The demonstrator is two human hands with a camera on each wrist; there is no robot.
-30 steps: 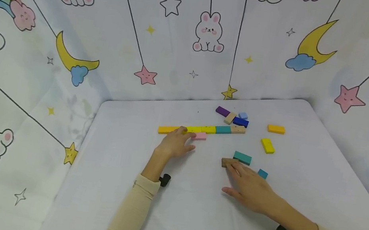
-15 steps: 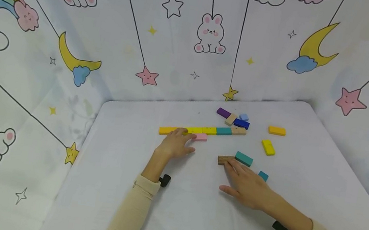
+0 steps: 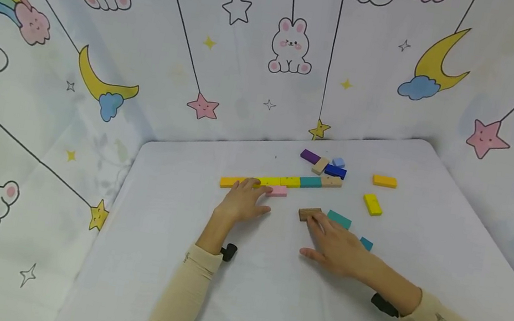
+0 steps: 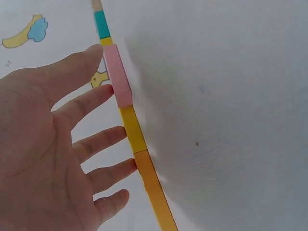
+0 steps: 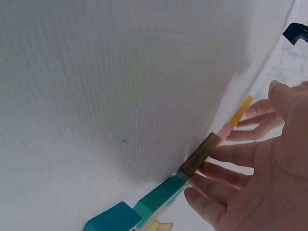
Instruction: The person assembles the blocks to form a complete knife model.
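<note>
A row of small wooden blocks crosses the table: an orange block [image 3: 229, 182], yellow blocks [image 3: 290, 181], a teal block [image 3: 311, 182] and a tan block [image 3: 331, 182]. In front of the row lies a pink block [image 3: 278, 191]. My left hand [image 3: 240, 203] touches the row and the pink block with outstretched fingertips, as the left wrist view shows. My right hand [image 3: 341, 249] has its fingertips on a brown block [image 3: 306, 214], thumb held apart. Beside those fingers lie a larger teal block [image 3: 339, 219] and a smaller one [image 3: 366, 243], partly hidden.
Behind the row sit a purple block [image 3: 310, 156], a tan block [image 3: 320, 165], a dark blue block [image 3: 335, 171] and a light blue one [image 3: 338, 162]. Farther right are an orange-yellow block [image 3: 384, 181] and a yellow block [image 3: 373, 204]. A patterned cloth wall [image 3: 246, 69] borders the table.
My right hand has slid the brown block leftward and slightly away from me, past the larger teal block and nearer the pink one. My left hand stays in place.
</note>
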